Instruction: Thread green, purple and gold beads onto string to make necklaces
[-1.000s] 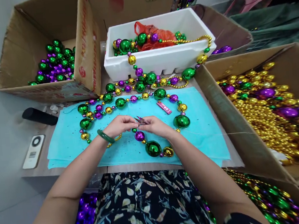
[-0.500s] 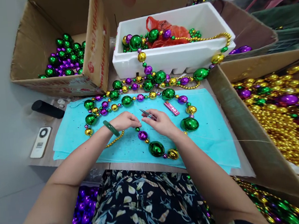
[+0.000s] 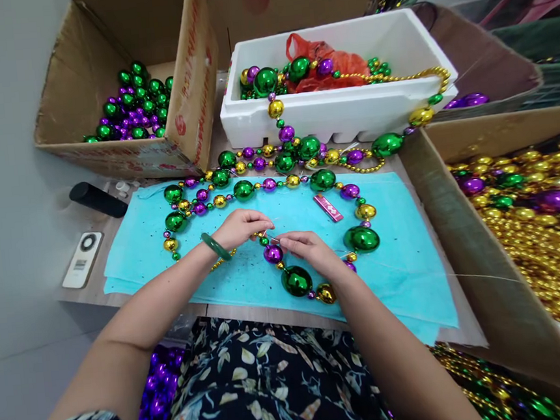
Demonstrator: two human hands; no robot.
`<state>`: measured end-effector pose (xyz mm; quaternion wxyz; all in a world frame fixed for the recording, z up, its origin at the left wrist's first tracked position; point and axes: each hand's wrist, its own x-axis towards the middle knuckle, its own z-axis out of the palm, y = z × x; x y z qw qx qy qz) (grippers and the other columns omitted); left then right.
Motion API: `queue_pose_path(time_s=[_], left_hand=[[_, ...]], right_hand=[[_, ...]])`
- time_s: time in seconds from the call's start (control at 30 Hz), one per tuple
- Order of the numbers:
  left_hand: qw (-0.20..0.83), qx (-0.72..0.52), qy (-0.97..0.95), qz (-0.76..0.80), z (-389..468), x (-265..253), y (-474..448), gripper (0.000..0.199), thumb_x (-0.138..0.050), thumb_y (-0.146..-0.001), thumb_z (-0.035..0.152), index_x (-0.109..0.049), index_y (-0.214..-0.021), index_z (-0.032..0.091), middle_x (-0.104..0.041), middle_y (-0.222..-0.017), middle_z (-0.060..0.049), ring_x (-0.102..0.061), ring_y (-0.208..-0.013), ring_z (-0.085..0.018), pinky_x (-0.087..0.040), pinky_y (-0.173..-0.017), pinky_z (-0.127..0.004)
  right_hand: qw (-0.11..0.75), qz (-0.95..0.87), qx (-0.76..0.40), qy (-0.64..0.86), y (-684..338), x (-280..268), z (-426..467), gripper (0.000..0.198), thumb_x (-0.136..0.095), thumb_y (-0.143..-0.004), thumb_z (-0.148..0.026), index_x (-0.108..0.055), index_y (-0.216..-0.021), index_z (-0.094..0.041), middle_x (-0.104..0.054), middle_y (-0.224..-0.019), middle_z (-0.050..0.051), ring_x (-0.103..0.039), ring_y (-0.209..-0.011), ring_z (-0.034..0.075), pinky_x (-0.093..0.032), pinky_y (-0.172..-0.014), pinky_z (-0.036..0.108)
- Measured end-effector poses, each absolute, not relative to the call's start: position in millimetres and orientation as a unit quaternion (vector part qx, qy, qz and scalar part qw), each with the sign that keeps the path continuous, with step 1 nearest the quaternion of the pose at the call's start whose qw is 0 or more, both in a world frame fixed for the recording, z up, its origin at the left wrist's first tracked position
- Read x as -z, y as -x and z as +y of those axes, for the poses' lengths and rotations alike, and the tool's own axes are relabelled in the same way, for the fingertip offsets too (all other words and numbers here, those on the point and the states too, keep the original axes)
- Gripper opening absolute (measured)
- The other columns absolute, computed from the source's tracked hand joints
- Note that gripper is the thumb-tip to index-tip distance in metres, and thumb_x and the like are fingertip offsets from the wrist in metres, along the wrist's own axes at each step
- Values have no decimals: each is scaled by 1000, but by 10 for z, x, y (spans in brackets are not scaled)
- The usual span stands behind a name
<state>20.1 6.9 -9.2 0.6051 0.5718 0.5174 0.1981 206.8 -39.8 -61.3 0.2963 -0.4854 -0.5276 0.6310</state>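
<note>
My left hand (image 3: 246,226), with a green bangle (image 3: 216,246) at its wrist, is closed in a pinch at the end of a bead garland (image 3: 296,280). A fine thread seems to stick out by its fingertips. Just to the right, my right hand (image 3: 307,249) is closed around a small pointed metal tool (image 3: 273,240), tweezers or snips; only its thin tip shows. That tip is close to the small green bead (image 3: 264,241) beside the left fingers. Green, purple and gold beads of the garland curve round both hands on a turquoise cloth (image 3: 403,277).
A pink packet (image 3: 327,208) lies on the cloth. Behind stand a white foam box (image 3: 331,117) with beads and a red bag, and a carton (image 3: 128,154) of green and purple balls. A carton (image 3: 461,214) of gold beads borders the right. A white device (image 3: 82,260) lies left.
The right hand has turned and lowered the tool's tip toward the green bead; more of the tool showed before. The left hand stays pinched. The whole view has shifted slightly.
</note>
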Motion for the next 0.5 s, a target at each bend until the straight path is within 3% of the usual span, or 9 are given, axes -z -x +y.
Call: queue_pose_path(time_s=[0.5], left_hand=[[611, -235, -558, 509, 48, 123, -288, 15, -63, -72, 26, -68, -74, 12, -55, -58, 3, -44, -50, -6, -34, -45, -18]], right_hand=[[373, -444, -678, 453, -1980, 665, -369, 41, -71, -65, -51, -72, -81, -14, -50, -54, -3, -32, -49, 7, -22, -48, 24]])
